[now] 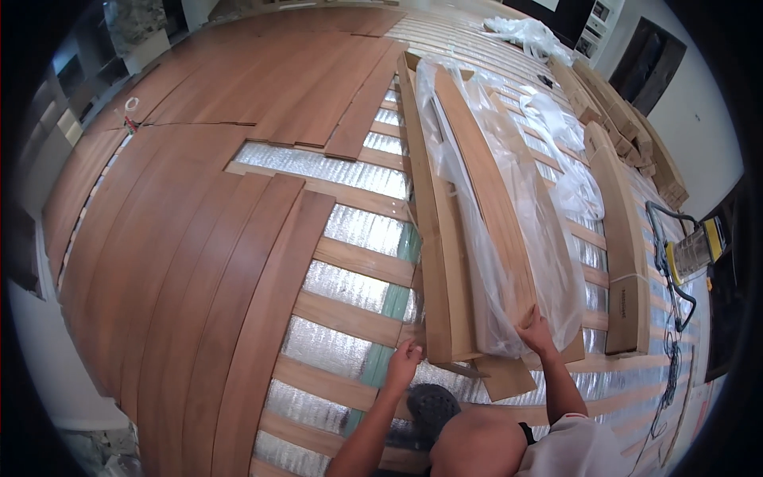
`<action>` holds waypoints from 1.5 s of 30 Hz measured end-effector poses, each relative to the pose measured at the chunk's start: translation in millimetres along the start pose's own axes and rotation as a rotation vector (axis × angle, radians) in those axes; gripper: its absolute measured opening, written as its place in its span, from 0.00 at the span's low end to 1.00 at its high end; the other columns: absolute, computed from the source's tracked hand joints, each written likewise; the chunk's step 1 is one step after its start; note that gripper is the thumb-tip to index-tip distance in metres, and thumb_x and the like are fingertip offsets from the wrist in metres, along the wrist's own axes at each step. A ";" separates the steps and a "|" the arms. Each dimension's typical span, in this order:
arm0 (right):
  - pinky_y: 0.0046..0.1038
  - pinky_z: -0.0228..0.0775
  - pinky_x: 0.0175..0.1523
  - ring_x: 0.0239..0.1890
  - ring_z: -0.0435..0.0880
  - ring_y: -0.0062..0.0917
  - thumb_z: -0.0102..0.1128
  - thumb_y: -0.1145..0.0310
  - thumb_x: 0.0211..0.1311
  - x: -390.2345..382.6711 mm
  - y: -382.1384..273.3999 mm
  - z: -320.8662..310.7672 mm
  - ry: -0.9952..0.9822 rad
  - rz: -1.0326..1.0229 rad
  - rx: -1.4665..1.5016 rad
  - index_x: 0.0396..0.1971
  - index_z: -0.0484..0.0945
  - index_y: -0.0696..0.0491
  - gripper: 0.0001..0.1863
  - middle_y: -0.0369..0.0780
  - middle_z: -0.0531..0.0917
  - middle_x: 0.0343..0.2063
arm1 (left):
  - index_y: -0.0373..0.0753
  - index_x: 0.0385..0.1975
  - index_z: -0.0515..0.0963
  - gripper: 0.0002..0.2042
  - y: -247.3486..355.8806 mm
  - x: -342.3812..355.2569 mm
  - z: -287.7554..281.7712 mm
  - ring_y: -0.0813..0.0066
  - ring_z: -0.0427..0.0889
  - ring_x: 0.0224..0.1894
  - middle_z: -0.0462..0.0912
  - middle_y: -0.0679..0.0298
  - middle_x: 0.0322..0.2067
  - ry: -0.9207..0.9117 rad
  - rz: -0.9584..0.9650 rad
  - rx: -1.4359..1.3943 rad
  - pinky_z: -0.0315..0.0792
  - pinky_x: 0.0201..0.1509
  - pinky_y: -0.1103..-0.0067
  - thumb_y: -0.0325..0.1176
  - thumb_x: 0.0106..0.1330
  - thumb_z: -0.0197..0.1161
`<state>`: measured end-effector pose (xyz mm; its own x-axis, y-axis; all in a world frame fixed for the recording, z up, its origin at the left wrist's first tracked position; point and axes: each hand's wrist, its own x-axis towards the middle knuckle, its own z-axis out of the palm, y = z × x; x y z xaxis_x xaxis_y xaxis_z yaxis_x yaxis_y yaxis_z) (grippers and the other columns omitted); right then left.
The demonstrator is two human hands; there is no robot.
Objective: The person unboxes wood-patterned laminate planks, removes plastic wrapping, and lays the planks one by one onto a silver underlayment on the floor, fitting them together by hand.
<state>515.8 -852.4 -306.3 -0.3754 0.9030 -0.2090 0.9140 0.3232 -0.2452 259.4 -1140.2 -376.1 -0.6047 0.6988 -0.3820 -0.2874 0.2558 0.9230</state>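
My right hand point(534, 330) grips the near end of a wooden plank point(485, 175) that lies in translucent plastic wrapping point(556, 294) inside a long, open cardboard box point(437, 278). My left hand point(404, 362) is left of the box's near corner, over the battens point(342, 314), with its fingers loosely bent and apart and nothing visible in them. Silver foil underlay point(362, 230) and a pale green strip show between the battens.
Reddish-brown floorboards point(159, 246) cover the left side. A second long carton point(624, 310) lies right of the open box, with stacked cartons point(620, 111) behind. A yellow-framed work light point(687, 250) and cables are at the right. Crumpled white plastic point(556, 119) lies farther back.
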 end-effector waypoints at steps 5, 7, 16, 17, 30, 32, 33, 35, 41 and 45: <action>0.52 0.51 0.63 0.59 0.61 0.60 0.71 0.45 0.38 -27.6 -57.6 13.2 0.113 0.060 -0.299 0.67 0.49 0.58 0.59 0.68 0.60 0.57 | 0.33 0.51 0.74 0.19 12.0 -5.4 -5.9 0.66 0.83 0.37 0.83 0.51 0.35 0.015 0.026 0.029 0.75 0.43 0.75 0.38 0.65 0.58; 0.52 0.50 0.65 0.60 0.60 0.61 0.71 0.45 0.37 -29.8 -64.2 11.5 0.127 0.066 -0.281 0.67 0.49 0.59 0.60 0.70 0.58 0.58 | 0.33 0.50 0.74 0.19 18.4 -10.6 -6.3 0.63 0.83 0.40 0.83 0.51 0.37 -0.025 0.023 0.165 0.74 0.45 0.73 0.40 0.65 0.58; 0.49 0.57 0.61 0.54 0.67 0.57 0.72 0.45 0.35 -55.6 -105.3 -4.0 0.168 0.007 -0.269 0.62 0.57 0.60 0.56 0.65 0.68 0.50 | 0.34 0.49 0.76 0.19 46.0 -30.9 -16.8 0.60 0.81 0.46 0.82 0.52 0.44 -0.156 0.069 0.311 0.72 0.50 0.71 0.42 0.65 0.58; 0.49 0.57 0.61 0.54 0.68 0.57 0.72 0.45 0.35 -57.3 -106.2 -1.4 0.164 0.010 -0.244 0.62 0.57 0.60 0.56 0.65 0.68 0.50 | 0.34 0.48 0.76 0.19 48.3 -33.2 -20.2 0.60 0.81 0.44 0.82 0.51 0.42 -0.134 0.114 0.366 0.72 0.50 0.72 0.42 0.65 0.57; 0.48 0.60 0.58 0.54 0.67 0.56 0.75 0.47 0.30 -57.9 -115.0 -13.7 0.194 -0.034 -0.201 0.62 0.59 0.57 0.56 0.64 0.67 0.50 | 0.35 0.47 0.77 0.18 48.4 -40.8 -80.9 0.57 0.81 0.45 0.82 0.51 0.41 -0.032 -0.013 0.337 0.73 0.50 0.72 0.42 0.64 0.57; 0.49 0.58 0.60 0.55 0.66 0.56 0.75 0.47 0.31 -56.2 -113.2 -21.3 0.184 -0.011 -0.174 0.62 0.59 0.57 0.56 0.64 0.66 0.51 | 0.35 0.47 0.77 0.18 67.4 -42.4 -78.6 0.58 0.81 0.45 0.82 0.50 0.41 -0.041 -0.022 0.377 0.73 0.50 0.72 0.41 0.64 0.58; 0.50 0.55 0.61 0.57 0.65 0.57 0.75 0.48 0.31 -60.6 -118.7 -26.5 0.159 0.021 -0.155 0.62 0.59 0.58 0.55 0.64 0.65 0.52 | 0.35 0.47 0.77 0.18 74.8 -47.4 -79.9 0.58 0.81 0.45 0.82 0.50 0.41 -0.037 -0.015 0.391 0.73 0.50 0.72 0.41 0.64 0.58; 0.50 0.53 0.63 0.58 0.63 0.57 0.74 0.47 0.31 -57.5 -118.4 -25.3 0.127 0.047 -0.135 0.62 0.59 0.58 0.55 0.65 0.64 0.54 | 0.34 0.48 0.76 0.18 85.3 -45.5 -78.9 0.59 0.81 0.45 0.82 0.50 0.41 -0.030 -0.005 0.375 0.73 0.50 0.72 0.40 0.64 0.57; 0.49 0.59 0.59 0.56 0.66 0.56 0.73 0.45 0.31 -39.4 -80.5 -19.7 0.118 0.052 -0.154 0.61 0.60 0.56 0.55 0.63 0.67 0.51 | 0.33 0.49 0.76 0.18 93.7 -49.2 -74.0 0.63 0.82 0.43 0.83 0.52 0.40 -0.047 -0.012 0.309 0.73 0.49 0.75 0.39 0.65 0.57; 0.48 0.67 0.51 0.50 0.72 0.50 0.75 0.48 0.30 -34.7 -60.4 -29.4 0.153 -0.006 -0.063 0.59 0.62 0.54 0.52 0.57 0.72 0.44 | 0.32 0.49 0.76 0.18 75.8 -50.9 -72.0 0.67 0.83 0.40 0.83 0.54 0.37 -0.030 -0.002 0.251 0.74 0.46 0.76 0.39 0.65 0.58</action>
<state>478.1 -894.9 -256.5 -0.3573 0.9320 -0.0600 0.9215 0.3414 -0.1854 214.9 -1204.4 -290.1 -0.5812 0.7166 -0.3856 -0.0925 0.4126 0.9062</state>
